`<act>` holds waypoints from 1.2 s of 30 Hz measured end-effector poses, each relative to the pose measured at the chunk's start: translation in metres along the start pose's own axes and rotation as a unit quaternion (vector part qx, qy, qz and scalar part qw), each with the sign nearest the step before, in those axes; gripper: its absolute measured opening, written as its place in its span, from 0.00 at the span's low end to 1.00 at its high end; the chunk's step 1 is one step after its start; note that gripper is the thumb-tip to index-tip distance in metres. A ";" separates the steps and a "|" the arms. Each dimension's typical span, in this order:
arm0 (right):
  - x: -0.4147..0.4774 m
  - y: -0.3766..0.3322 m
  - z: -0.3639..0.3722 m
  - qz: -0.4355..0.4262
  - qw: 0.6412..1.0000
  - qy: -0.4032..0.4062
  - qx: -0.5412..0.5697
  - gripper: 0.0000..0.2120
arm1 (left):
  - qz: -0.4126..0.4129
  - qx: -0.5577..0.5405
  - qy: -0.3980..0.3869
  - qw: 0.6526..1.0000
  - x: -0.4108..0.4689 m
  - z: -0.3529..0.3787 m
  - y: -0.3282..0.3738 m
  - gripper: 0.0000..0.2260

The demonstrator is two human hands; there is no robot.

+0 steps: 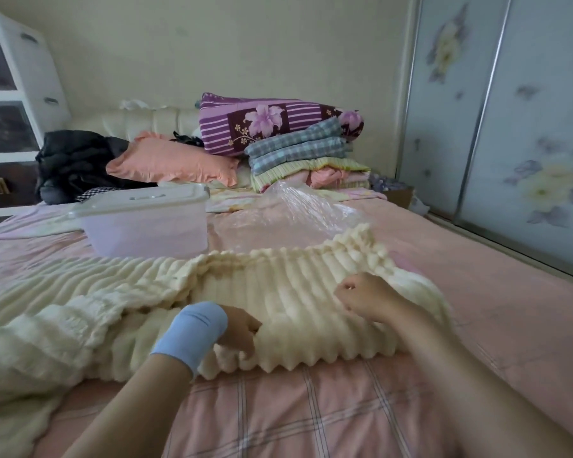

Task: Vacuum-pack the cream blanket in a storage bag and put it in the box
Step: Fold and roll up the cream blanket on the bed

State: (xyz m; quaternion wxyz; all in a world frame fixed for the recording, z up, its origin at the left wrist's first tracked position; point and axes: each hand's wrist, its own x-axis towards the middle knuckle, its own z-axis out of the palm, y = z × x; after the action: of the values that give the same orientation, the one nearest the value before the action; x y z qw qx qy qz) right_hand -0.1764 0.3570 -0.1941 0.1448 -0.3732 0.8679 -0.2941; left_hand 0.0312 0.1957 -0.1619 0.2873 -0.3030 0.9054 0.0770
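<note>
The cream blanket (291, 292), ribbed and fluffy, lies partly folded across the pink bed, with a loose part trailing off to the left. My left hand (242, 328), with a blue wristband, grips the blanket's near edge. My right hand (364, 297) is closed on the blanket's right part. A clear plastic storage bag (298, 206) lies crumpled on the bed behind the blanket. The translucent box (146, 226) with its white lid on stands to the bag's left, beyond the blanket.
Folded bedding (295, 143) and a pink pillow (169, 160) are stacked at the headboard. Dark clothes (73, 163) lie at back left near white drawers (10, 94). Sliding wardrobe doors (510, 127) run along the right. A pink checked sheet (311, 408) covers the near bed.
</note>
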 end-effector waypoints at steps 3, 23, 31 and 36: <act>-0.006 0.029 -0.008 0.047 0.971 0.141 -0.189 0.20 | -0.019 -0.084 0.072 0.994 0.016 -0.009 0.001 0.31; -0.039 0.072 -0.042 0.028 0.921 0.128 -0.367 0.28 | 0.091 -0.077 0.139 0.983 0.093 0.023 0.070 0.28; -0.046 0.063 0.012 -0.098 0.919 -0.027 -0.382 0.47 | 0.046 0.067 0.147 0.986 0.030 0.031 0.027 0.56; -0.046 0.064 -0.003 -0.158 0.898 0.120 -0.393 0.22 | 0.043 0.034 0.171 0.984 0.024 0.040 0.016 0.43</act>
State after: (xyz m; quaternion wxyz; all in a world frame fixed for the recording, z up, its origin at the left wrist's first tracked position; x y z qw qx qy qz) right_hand -0.1828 0.4267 -0.2293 -0.1678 -0.4938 0.8532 0.0094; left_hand 0.0251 0.2092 -0.2084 0.1351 -0.2627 0.9553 0.0059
